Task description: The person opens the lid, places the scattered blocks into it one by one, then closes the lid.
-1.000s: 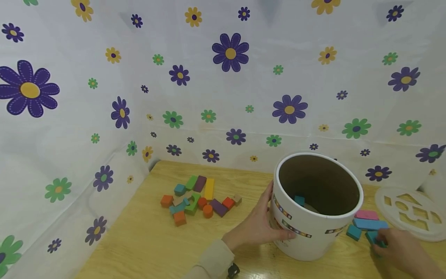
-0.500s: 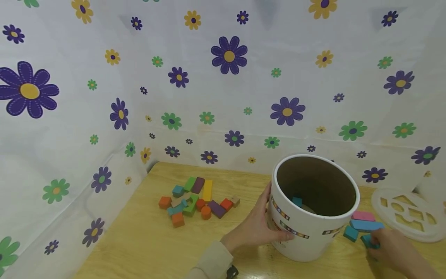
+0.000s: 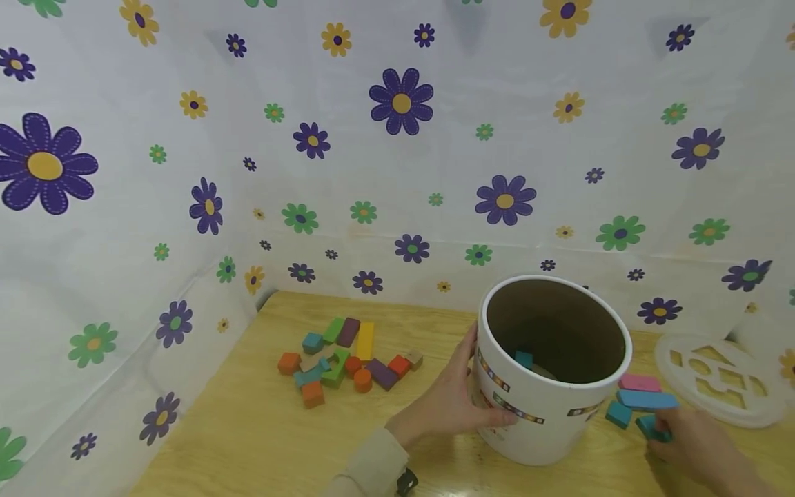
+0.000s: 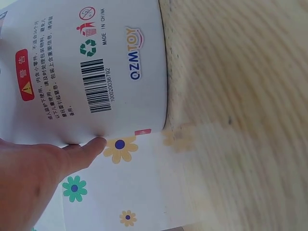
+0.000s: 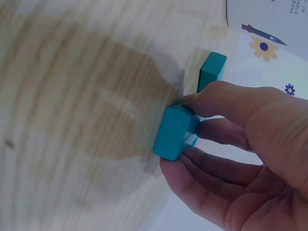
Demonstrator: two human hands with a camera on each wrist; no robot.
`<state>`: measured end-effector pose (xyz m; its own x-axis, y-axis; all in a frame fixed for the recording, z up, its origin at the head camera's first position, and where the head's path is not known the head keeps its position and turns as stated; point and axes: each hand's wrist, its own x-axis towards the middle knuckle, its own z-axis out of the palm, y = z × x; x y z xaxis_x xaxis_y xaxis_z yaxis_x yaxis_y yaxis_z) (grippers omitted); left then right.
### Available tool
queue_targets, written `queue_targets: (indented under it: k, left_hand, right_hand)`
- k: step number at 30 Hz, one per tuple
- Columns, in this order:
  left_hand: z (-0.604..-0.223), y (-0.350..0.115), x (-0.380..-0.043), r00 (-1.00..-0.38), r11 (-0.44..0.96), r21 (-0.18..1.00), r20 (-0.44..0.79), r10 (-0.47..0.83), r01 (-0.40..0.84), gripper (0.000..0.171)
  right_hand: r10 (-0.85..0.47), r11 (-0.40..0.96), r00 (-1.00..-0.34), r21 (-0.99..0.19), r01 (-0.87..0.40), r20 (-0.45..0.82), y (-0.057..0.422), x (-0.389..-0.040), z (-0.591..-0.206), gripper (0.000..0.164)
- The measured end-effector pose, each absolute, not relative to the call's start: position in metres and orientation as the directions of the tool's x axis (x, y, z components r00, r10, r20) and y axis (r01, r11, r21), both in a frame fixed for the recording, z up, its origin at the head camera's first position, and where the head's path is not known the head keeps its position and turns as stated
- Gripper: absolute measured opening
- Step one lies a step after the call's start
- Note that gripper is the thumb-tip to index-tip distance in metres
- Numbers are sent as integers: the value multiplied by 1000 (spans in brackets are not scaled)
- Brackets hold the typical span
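My left hand (image 3: 444, 407) grips the near left side of a white bucket (image 3: 540, 428), its thumb lying across the printed wall. Inside the upright bucket a teal block (image 3: 524, 359) shows; much of the bottom is hidden. On the table right of the bucket, my right hand (image 3: 698, 442) pinches a teal block (image 5: 175, 132) between thumb and fingers. Another teal block (image 5: 211, 70) lies just past the thumb in the right wrist view. A long blue block (image 3: 647, 400) and a pink block (image 3: 640, 383) lie behind them. The left wrist view shows the bucket's barcode (image 4: 96, 85).
A pile of mixed coloured blocks, with a yellow block (image 3: 366, 342) and a purple block (image 3: 381, 373), lies at the left on the wooden table (image 3: 236, 442). A white lid (image 3: 671, 345) with shaped cutouts lies back right. A flowered cloth (image 3: 348, 159) rises behind.
The view has shifted slightly, so everything sits a little further left. The right hand stays at the teal block, and the left hand keeps its grip on the bucket.
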<state>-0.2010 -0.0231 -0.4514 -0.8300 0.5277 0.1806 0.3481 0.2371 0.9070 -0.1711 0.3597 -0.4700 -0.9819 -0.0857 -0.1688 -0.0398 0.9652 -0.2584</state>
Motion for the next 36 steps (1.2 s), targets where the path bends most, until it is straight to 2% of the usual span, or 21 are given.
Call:
queue_targets:
  k: [2,8,13,17,20,22,27,29,36]
  left_hand:
    - [-452,-24,-202,-825,229,905,194,530,360,124]
    - [-452,-24,-204,-816,201,907,214,537,370,123]
    - [-451,-25,-204,-824,219,904,206,528,366,124]
    - [-452,-25,-205,-824,225,899,212,525,375,125]
    - [-453,-23,-205,-822,220,899,217,527,379,125]
    - [-454,-22,-205,-820,214,902,215,530,374,125]
    - [-455,-21,-204,-821,202,913,202,534,355,124]
    - [-454,-21,-204,-822,199,915,199,534,350,124]
    - [-454,-22,-203,-826,202,915,199,527,349,124]
  right_hand:
    - [-66,965,-980,-262,-14,-189,358,-173,-471,34]
    - [-33,965,-965,-258,36,-258,356,-171,-469,21]
    - [-41,961,-969,-276,28,-242,357,-171,-469,27]
    - [12,930,-992,-364,56,-123,360,-169,-463,35]
    - [106,891,-994,-447,82,30,361,-166,-453,40]
    - [187,845,-979,-522,118,81,359,-163,-443,44]
    - [311,708,-917,-705,49,249,348,-159,-419,42]
    - [316,682,-895,-731,-18,316,341,-159,-408,39]
    - [240,653,-885,-741,-156,398,308,-161,-362,43]
